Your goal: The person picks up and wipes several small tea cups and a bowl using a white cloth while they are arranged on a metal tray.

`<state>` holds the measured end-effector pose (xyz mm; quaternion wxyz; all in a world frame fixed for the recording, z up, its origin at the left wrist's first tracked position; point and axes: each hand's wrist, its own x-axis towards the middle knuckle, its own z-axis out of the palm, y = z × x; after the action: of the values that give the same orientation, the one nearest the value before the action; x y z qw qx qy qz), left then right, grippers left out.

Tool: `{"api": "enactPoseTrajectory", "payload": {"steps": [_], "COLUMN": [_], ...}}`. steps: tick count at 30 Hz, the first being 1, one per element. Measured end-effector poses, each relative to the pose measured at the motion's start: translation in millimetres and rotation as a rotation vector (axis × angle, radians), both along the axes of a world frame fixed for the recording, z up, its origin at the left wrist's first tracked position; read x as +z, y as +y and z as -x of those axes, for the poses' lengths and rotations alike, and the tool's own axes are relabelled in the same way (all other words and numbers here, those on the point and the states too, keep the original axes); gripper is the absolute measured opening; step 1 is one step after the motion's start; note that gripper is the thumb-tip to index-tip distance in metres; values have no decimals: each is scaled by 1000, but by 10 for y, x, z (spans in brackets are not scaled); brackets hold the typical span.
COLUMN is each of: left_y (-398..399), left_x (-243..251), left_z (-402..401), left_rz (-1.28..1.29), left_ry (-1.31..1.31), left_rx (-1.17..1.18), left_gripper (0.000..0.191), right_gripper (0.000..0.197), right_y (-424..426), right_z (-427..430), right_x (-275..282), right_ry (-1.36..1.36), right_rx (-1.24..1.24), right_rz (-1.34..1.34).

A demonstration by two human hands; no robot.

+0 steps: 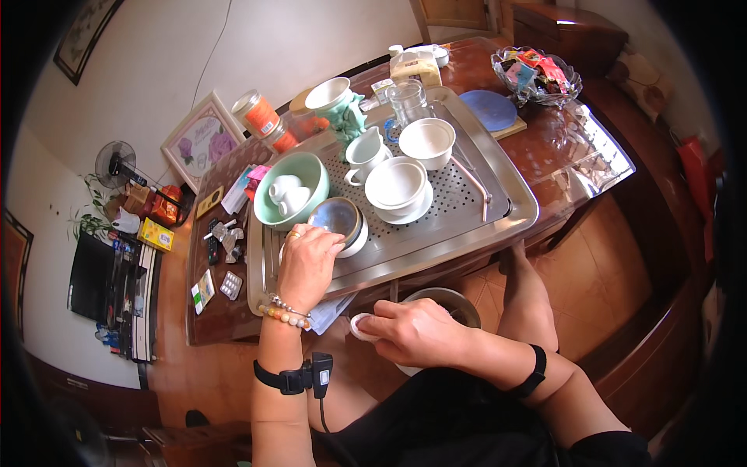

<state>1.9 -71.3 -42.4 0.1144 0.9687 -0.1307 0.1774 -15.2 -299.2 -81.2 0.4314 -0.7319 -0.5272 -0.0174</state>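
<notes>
My left hand reaches over the near left part of a metal tea tray, its fingers at the rim of a small blue-glazed bowl. That bowl rests on a white cup. Whether the fingers grip it, I cannot tell. In front of the tray, my right hand is closed on a small white cloth or pad. Left of the blue bowl, a pale green bowl holds small white cups. A lidded white bowl, a white pitcher and another white bowl stand to the right.
A glass mug, a green figurine and pink tongs are on the tray. Jars, a blue round mat and a glass candy bowl surround it. A bin stands below the table edge.
</notes>
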Motion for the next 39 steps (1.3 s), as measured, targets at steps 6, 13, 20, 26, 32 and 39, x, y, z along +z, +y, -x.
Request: {"api": "enactPoseTrajectory", "payload": {"steps": [6, 13, 20, 26, 32, 39], "left_y": [-30, 10, -49, -421, -671, -496], "left_x": [-41, -66, 91, 131, -18, -240], "left_z": [-12, -8, 138, 607, 798, 875], "left_rz": [-4, 66, 194, 538, 710, 1108], "left_ry": [-27, -37, -259, -103, 13, 102], "left_rx": [-22, 37, 73, 94, 28, -84], "left_gripper": [12, 15, 13, 14, 11, 26], "right_gripper": [33, 31, 36, 42, 48, 32], "right_y": [-15, -17, 1, -47, -55, -120], "right_z": [-26, -22, -61, -107, -23, -173], "right_x": [-60, -32, 47, 110, 119, 178], "right_ry": [-31, -38, 23, -100, -169, 174], "right_rx": [-9, -14, -262, -435, -394, -356], "right_rz": [-41, -58, -292, -460, -381, -382]}}
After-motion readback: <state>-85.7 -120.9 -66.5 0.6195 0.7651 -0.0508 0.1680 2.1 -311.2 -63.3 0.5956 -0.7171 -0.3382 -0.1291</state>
